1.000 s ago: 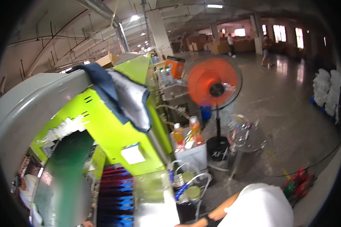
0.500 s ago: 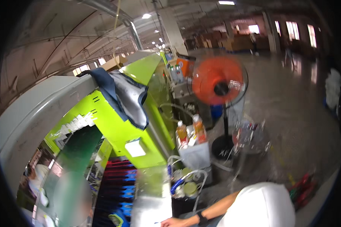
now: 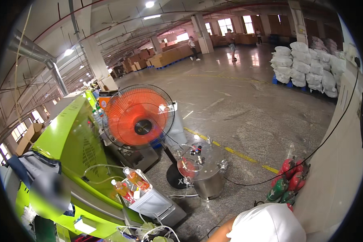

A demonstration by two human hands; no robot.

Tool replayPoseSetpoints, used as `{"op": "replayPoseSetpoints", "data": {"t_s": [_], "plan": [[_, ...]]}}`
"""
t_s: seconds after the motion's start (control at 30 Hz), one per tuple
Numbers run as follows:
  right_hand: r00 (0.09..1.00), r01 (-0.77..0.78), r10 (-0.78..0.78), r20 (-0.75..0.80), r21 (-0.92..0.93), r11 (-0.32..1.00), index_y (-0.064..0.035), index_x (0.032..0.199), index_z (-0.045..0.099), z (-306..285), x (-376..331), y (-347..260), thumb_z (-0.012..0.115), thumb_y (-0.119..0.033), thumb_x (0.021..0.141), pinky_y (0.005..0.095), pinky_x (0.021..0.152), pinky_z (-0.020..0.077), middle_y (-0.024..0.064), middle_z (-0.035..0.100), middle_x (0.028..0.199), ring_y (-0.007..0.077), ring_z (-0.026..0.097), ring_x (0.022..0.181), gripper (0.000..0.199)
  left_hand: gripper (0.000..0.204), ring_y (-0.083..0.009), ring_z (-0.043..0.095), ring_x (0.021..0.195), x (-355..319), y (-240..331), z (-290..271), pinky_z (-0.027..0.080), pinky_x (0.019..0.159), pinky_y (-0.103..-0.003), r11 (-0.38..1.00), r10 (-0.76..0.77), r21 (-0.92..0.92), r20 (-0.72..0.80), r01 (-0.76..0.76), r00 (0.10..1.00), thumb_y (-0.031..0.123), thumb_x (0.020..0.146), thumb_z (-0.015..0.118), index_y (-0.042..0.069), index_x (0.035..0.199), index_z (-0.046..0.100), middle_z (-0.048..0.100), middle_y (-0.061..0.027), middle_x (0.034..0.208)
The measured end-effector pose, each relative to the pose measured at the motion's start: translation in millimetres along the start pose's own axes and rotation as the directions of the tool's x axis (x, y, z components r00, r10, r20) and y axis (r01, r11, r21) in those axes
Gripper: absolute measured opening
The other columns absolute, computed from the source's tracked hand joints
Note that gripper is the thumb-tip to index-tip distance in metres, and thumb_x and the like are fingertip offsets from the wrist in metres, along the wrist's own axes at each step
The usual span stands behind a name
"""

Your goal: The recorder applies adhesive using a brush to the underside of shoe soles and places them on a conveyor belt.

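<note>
1. Showing just a bare forearm [image 3: 221,232] and white sleeve [image 3: 270,226], the right arm meets the view's lower edge; both hands are unseen, so I cannot tell their grip.
2. The step is likewise hidden; handling would, I judge, first call for hands in sight.
3. Near the arm, a grey plastic bin [image 3: 159,206] carries two orange-drink bottles [image 3: 137,180] (pale caps) at its upper edge; a steel tank [image 3: 210,187] hides its contents.

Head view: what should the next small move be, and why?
I would probably tilt the head down: neither hand shows, and only a white sleeve and a short stretch of bare forearm enter at the lower edge, while the fan and floor fill much of the picture.
</note>
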State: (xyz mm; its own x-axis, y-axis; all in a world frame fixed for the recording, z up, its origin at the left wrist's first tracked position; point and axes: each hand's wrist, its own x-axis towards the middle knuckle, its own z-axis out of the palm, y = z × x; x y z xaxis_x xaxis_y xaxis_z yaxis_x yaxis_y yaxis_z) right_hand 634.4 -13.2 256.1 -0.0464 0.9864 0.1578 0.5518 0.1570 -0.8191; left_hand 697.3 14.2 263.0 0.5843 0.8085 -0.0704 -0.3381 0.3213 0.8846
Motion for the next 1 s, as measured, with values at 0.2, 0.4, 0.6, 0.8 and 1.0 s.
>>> {"op": "replayPoseSetpoints", "data": {"t_s": [0.2,0.4,0.6,0.8,1.0], "plan": [[0.952,-0.204,0.093,0.292,0.376,0.904,-0.0082,0.080,0.072,9.3,20.0,-5.0,0.052,-0.035,0.102,0.0358,0.060,0.0518,0.0063,0.070,0.071,0.0195,0.066,0.065,0.040,0.025,-0.0246,0.068,0.082,38.1,-7.5,21.9,0.054,0.073,-0.039,0.993,-0.020,-0.119,0.029,0.023,0.999,0.024,0.092,0.069,0.000,0.098,0.067,0.068,-0.0106,0.087],[0.996,-0.066,0.069,-0.061,0.061,0.996,-0.0092,0.089,0.071,-13.1,80.6,-41.7,0.064,-0.034,0.093,0.0368,0.061,0.0511,0.0053,0.069,0.077,0.0248,0.064,0.066,0.026,0.025,-0.0237,0.068,0.082,75.5,2.9,-41.1,0.054,0.071,-0.039,0.985,-0.027,-0.173,-0.150,0.000,0.988,0.025,0.092,0.069,0.000,0.099,0.067,0.067,-0.0096,0.087],[0.915,-0.399,0.384,0.127,0.434,0.807,-0.0017,0.110,0.064,34.7,62.9,-51.5,0.068,-0.012,0.090,0.0336,0.077,0.0498,0.0122,0.064,0.102,0.0216,0.060,0.089,0.023,0.025,-0.0229,0.068,0.082,-29.1,43.5,-264.3,0.055,0.070,-0.039,1.000,0.014,0.004,-0.679,-0.016,0.734,0.025,0.092,0.069,0.001,0.099,0.066,0.067,-0.0086,0.086],[0.855,-0.283,0.507,-0.107,0.722,0.631,0.0017,0.114,0.062,211.7,146.9,-82.3,0.028,-0.055,0.104,0.0401,0.100,0.0406,0.0154,0.055,0.126,0.0257,0.056,0.107,0.066,0.031,-0.0150,0.064,0.084,-115.8,148.8,-370.9,0.052,0.075,-0.028,0.938,-0.348,-0.125,-0.298,0.325,0.889,0.027,0.103,0.055,-0.001,0.104,0.068,0.068,-0.0054,0.100],[0.640,-0.464,0.733,0.229,0.876,0.131,0.0029,0.075,0.063,264.9,176.4,-52.4,0.018,-0.055,0.106,0.0266,0.056,0.0428,0.0063,0.052,0.081,0.0157,0.050,0.064,0.079,0.030,-0.0303,0.067,0.097,-158.1,227.9,-460.1,0.051,0.088,-0.036,0.750,-0.280,0.541,-0.261,0.380,0.924,0.021,0.093,0.069,-0.002,0.112,0.068,0.068,-0.0167,0.106]]}}
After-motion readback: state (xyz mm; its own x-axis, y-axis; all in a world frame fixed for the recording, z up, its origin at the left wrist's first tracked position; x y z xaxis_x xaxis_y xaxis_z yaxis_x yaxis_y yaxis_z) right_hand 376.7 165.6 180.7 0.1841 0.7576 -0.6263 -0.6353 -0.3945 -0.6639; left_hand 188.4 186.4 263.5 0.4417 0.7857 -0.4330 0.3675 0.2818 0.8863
